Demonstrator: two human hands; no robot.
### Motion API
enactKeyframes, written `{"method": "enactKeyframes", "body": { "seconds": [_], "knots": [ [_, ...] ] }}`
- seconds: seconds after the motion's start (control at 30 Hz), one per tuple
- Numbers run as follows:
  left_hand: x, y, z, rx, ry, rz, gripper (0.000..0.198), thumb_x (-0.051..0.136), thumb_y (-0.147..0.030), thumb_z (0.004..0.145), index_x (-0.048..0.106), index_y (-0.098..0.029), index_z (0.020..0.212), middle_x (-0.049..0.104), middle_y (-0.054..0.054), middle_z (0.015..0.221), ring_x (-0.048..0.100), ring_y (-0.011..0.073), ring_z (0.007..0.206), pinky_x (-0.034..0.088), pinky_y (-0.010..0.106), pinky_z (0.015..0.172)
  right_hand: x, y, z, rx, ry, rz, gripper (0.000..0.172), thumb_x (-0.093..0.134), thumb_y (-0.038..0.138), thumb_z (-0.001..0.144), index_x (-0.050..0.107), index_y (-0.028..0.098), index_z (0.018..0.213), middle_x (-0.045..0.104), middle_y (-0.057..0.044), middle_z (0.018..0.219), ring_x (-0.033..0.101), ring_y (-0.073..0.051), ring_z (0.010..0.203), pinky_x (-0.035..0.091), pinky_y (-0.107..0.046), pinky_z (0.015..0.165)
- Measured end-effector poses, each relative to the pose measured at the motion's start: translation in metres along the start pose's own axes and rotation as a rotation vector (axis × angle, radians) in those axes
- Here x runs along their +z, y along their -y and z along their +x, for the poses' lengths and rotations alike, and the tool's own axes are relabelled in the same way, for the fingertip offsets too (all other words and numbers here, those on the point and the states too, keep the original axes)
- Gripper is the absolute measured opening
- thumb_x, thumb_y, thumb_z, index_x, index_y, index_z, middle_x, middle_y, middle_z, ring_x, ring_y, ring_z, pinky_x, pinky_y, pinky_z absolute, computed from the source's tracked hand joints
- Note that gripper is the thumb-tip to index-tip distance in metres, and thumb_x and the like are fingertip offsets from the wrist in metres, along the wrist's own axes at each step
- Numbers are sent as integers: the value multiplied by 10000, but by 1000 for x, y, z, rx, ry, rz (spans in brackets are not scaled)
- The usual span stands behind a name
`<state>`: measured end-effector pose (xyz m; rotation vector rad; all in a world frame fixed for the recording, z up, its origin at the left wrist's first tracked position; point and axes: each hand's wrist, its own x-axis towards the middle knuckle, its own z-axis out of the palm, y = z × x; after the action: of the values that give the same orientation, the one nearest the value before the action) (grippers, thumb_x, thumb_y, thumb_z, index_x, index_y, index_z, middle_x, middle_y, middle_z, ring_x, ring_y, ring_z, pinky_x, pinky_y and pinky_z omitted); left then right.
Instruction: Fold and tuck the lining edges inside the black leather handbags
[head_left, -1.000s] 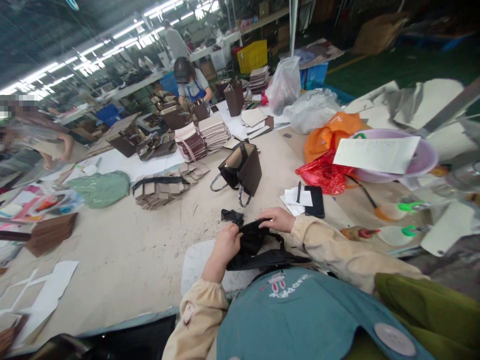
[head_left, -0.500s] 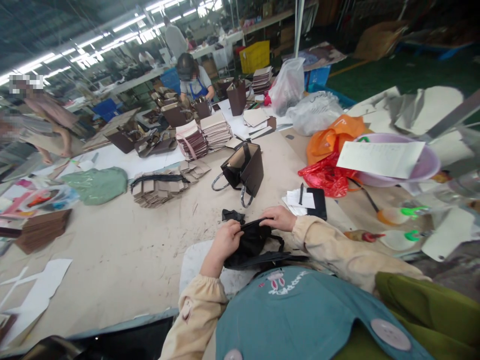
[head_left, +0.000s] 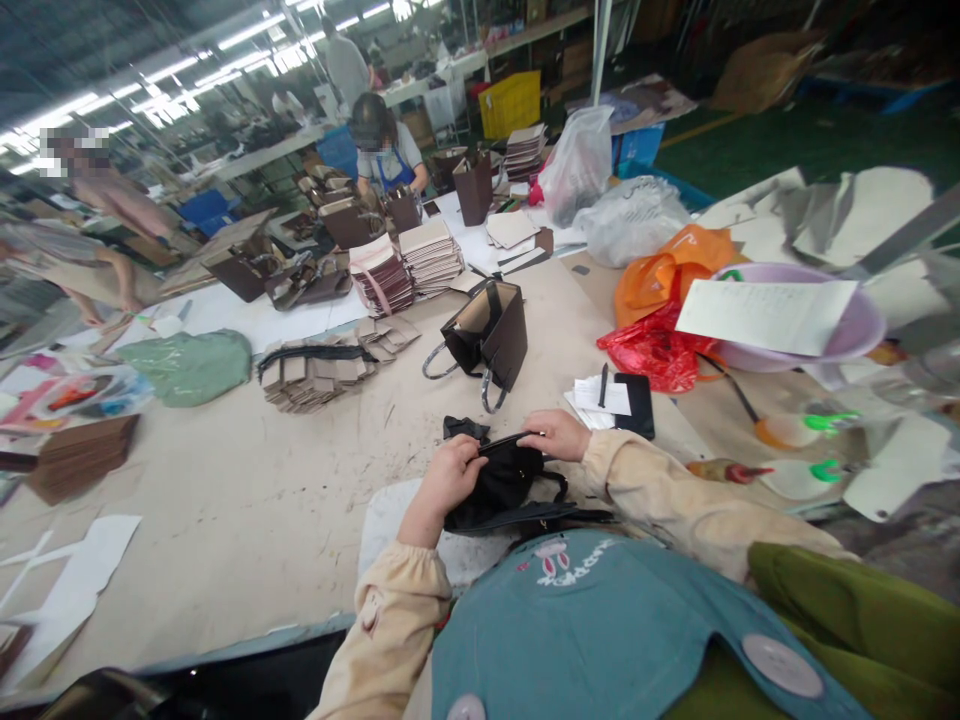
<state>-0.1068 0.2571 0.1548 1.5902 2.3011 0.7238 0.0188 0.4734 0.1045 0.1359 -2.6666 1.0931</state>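
A black bag (head_left: 502,490) lies close against my apron at the table's front edge. Its upper edge is pinched at the left end by my left hand (head_left: 448,478), fingers closed. My right hand (head_left: 556,436) is closed on the same edge at the right end. A black strap loop (head_left: 553,487) hangs below my right hand. Just beyond my left hand rests a small black piece (head_left: 465,430). Farther out, a dark brown handbag (head_left: 495,335) stands tilted, its two handles (head_left: 442,366) lying toward me.
Beige strips (head_left: 319,375) lie left, with stacked brown panels (head_left: 382,280) behind. Right are a notebook (head_left: 634,404) with papers and a pen, red plastic bag (head_left: 652,352), purple basin (head_left: 866,325) and glue bottles (head_left: 799,478). A co-worker (head_left: 386,150) works across the table.
Both hands keep hold of the bag's edge, my left hand shifting very slightly. At the far left, a person's arms have moved a little. The camera view has tilted slightly.
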Motion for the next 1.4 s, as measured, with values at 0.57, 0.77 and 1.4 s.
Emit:
{"method": "enactKeyframes", "body": {
  "seconds": [0.57, 0.77, 1.4],
  "knots": [
    [-1, 3, 4, -26, 28, 29, 158, 508, -193, 871, 602, -165, 748, 623, 64, 888, 586, 166, 835, 476, 285, 782, 9, 7, 10, -26, 35, -2, 365, 488, 481, 890, 707, 194, 941, 670, -62, 824, 598, -170, 794, 447, -266, 714],
    [-1, 2, 5, -33, 41, 25, 147, 519, -193, 865, 618, -171, 758, 622, 57, 883, 588, 163, 836, 472, 277, 779, 10, 4, 11, -42, 29, -13, 391, 462, 474, 905, 712, 177, 856, 632, -50, 737, 574, -155, 732, 429, -251, 668],
    [-2, -2, 9, -78, 17, 27, 145, 551, -167, 829, 596, -161, 691, 636, 57, 830, 588, 162, 779, 467, 277, 745, 10, 5, 16, -50, 34, 5, 391, 456, 440, 907, 671, 165, 729, 592, -32, 679, 539, -135, 677, 416, -238, 644]
  ]
}}
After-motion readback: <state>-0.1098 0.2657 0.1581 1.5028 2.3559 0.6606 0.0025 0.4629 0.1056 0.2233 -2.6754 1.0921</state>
